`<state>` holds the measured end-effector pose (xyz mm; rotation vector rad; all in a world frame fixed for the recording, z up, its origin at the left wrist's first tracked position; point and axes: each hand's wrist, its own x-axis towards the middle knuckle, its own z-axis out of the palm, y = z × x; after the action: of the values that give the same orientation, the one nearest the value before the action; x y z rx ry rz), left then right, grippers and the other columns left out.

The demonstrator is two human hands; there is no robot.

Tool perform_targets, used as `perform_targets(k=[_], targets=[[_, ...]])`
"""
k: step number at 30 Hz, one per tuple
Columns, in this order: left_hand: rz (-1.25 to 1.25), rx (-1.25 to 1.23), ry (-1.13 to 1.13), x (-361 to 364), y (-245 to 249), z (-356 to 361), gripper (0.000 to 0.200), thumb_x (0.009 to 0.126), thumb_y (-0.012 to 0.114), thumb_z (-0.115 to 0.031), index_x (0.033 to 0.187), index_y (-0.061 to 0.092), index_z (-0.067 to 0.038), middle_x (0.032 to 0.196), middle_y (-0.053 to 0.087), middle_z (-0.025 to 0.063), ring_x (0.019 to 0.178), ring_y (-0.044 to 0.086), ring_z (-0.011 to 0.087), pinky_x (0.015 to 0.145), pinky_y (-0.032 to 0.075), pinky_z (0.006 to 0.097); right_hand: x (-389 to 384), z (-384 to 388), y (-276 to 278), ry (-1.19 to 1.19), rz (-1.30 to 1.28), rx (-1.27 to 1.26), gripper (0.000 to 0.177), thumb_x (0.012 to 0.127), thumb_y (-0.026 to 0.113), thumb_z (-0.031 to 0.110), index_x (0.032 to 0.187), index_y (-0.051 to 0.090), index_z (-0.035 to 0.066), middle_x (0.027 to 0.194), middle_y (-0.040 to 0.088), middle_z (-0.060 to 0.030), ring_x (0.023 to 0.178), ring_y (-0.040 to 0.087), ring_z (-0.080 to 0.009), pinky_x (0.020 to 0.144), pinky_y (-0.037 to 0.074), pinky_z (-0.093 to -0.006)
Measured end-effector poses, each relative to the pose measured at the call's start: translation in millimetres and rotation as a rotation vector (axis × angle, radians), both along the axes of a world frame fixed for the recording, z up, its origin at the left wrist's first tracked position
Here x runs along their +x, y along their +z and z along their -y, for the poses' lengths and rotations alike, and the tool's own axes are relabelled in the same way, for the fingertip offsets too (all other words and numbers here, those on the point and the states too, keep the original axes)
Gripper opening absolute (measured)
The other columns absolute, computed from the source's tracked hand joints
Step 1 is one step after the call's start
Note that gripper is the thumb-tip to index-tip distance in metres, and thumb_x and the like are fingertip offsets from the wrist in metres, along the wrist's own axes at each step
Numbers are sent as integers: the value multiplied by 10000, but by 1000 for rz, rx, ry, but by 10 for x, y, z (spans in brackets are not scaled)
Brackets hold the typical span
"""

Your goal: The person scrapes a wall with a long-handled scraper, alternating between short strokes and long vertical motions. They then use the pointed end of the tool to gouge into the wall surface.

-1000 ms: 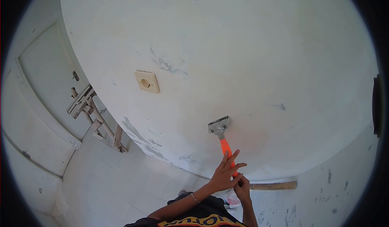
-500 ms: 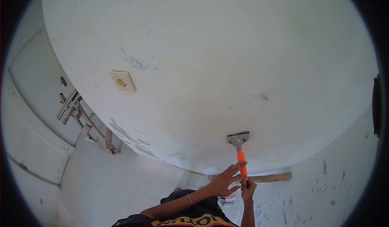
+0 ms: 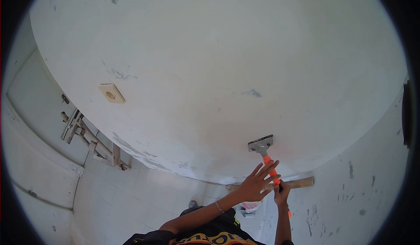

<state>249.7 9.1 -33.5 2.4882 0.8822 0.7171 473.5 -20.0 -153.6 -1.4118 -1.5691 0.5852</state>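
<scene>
Holding orange-handled, grey-metal scraper [image 3: 264,153] at white, grey-scuffed wall [image 3: 197,70], near its lower edge: right hand [image 3: 282,193] wrapped round handle [image 3: 267,161] end, left hand [image 3: 253,188] fingers spread against it. Judgement: keep blade [image 3: 260,140] edge flat, pressure even.

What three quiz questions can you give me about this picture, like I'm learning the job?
1. What colour is the handle of the scraper? A) blue B) orange C) green
2. True or false: the right hand is empty.
3. Fill in: the cream square on the wall is a ____.

Key: 1. B, orange. 2. False; it grips the handle. 3. Socket.
</scene>
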Motion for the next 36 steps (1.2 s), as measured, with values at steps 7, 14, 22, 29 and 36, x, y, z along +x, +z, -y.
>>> perform_targets(k=[7, 14, 22, 29, 36], targets=[[108, 15, 95, 23, -100, 19, 581, 840, 686, -201, 1389, 499, -172, 1644, 146, 118, 1519, 108, 347, 1212, 193, 519, -203, -55, -110, 39, -89, -11, 501, 949, 552, 478, 800, 573, 0, 554, 448, -66, 516, 421, -139, 498, 340, -325], [70, -235, 27, 185, -968, 123, 560, 813, 724, -213, 1317, 511, -99, 1647, 105, 147, 1522, 96, 347, 1198, 201, 543, -70, 209, -1171, -51, -66, -20, 599, 959, 495, 573, 862, 600, -9, 550, 461, -79, 509, 454, -132, 470, 334, -319], [79, -125, 98, 277, -947, 48, 559, 801, 728, -197, 1310, 518, -98, 1641, 119, 162, 1507, 130, 391, 1190, 233, 529, -214, -53, -1334, -61, -108, 28, 627, 956, 463, 607, 973, 641, 6, 601, 528, -121, 509, 494, -183, 477, 370, -331], [99, -222, 21, 303, -1056, 63, 597, 793, 741, -180, 1336, 503, -113, 1640, 108, 173, 1502, 139, 404, 1194, 224, 516, 63, -109, -1448, -33, 7, 22, 511, 965, 492, 524, 872, 608, 36, 609, 529, -123, 517, 561, -283, 485, 401, -362], [96, -272, 45, 348, -1149, 159, 604, 834, 738, -208, 1377, 481, -139, 1634, 114, 182, 1510, 141, 363, 1178, 279, 480, 220, -97, -1439, -43, 55, 37, 431, 942, 547, 451, 776, 561, 53, 559, 480, -119, 482, 521, -327, 465, 380, -388]])
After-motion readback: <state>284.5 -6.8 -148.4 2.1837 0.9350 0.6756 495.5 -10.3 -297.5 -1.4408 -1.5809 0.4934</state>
